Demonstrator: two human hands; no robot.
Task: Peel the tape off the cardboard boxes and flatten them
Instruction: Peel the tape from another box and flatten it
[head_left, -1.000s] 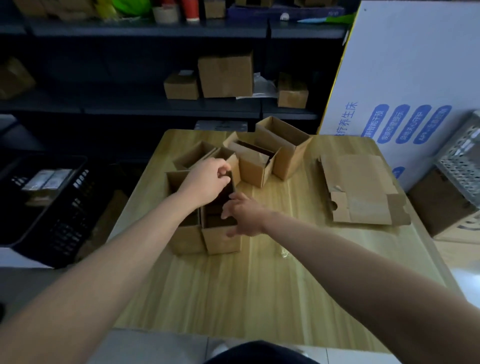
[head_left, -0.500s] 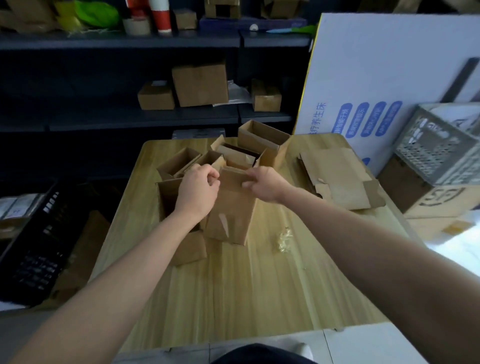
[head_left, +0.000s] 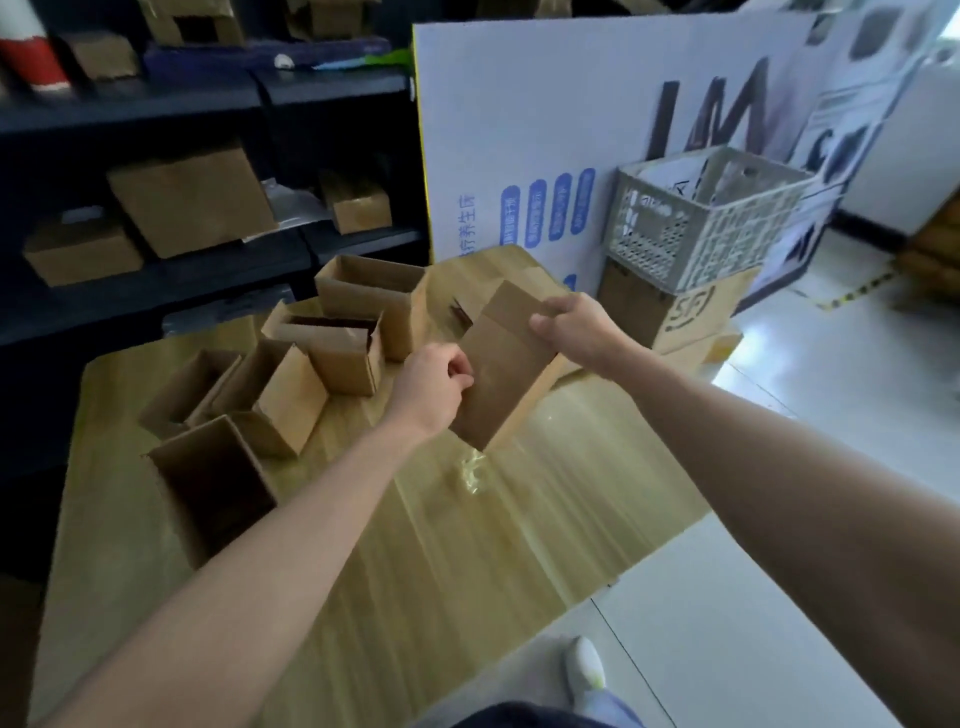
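One cardboard box aloft, left hand and right hand outstretched, fingers tight around it.

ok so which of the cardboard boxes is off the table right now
The box gripped between the left hand and right hand, lifted clear of the table. The other boxes all sit on it, open-topped.

Grey crate (perforated), dark shelves.
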